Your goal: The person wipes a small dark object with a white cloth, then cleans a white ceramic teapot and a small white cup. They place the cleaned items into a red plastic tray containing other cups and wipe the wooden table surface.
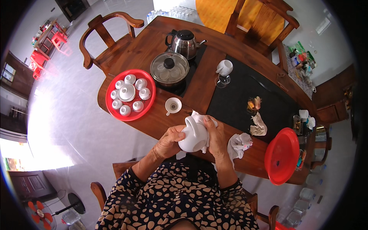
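Above the table's near edge, my left hand [171, 138] is closed round a white ceramic pitcher [190, 138] with a loop handle, which is tilted on its side. My right hand [216, 134] presses a white cloth [203, 142] against the pitcher's other side, thumb on top. Just beyond my hands stands a small white tea strainer [173, 105] with a short handle. At the left, a round red tray [150, 104] bears several small white cups around a white lidded bowl [127, 92]. To the right of my hands lies a crumpled white cloth [238, 145].
A glass-lidded pot [169, 73] and a steel kettle [185, 43] stand at the back. Another white vessel [225, 67] and a clear glass piece [222, 81] sit by the black tea board [237, 99], with figurines [254, 104] and a beige cloth [258, 125]. A red basin [282, 155] is at right.
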Demonstrator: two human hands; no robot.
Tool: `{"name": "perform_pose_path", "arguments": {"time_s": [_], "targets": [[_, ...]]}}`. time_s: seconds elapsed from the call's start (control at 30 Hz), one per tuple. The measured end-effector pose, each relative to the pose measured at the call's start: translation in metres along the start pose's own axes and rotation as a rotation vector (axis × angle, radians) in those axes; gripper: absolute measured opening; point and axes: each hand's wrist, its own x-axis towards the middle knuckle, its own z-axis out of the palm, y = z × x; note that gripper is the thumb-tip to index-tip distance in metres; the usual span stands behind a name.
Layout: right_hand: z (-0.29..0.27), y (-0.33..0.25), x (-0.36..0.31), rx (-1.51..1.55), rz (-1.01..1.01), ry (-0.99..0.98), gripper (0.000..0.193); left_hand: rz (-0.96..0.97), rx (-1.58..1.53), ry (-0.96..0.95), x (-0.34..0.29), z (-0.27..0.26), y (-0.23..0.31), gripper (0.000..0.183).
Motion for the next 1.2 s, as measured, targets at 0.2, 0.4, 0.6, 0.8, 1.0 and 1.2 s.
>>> {"name": "perform_pose_path", "arguments": {"time_s": [0.2, 0.4, 0.6, 0.8, 1.0, 1.2], "targets": [[0.012, -0.01, -0.006, -0.402, -0.582, -0.02, 0.028, 0.001, -0.104, 0.024, 0.004, -0.004, -0.004, 0.066], [0.032, 0.002, -0.016, -0.924, -0.881, 0.116, 0.038, 0.093, -0.405, 0.079, 0.012, -0.003, 0.001, 0.047], [0.03, 0.026, -0.021, -0.99, -0.976, 0.073, 0.04, 0.07, -0.506, 0.113, 0.02, -0.01, -0.007, 0.047], [0.02, 0.034, -0.005, -0.329, -0.452, 0.335, 0.042, 0.068, -0.264, 0.144, 0.016, 0.005, -0.01, 0.052], [-0.002, 0.048, -0.014, 0.429, -0.149, -0.082, 0.075, 0.055, -0.215, 0.149, 0.02, 0.017, 0.0, 0.058], [-0.008, 0.048, -0.01, 0.423, -0.183, 0.057, 0.088, 0.04, 0.028, 0.146, 0.026, 0.015, 0.001, 0.053]]}}
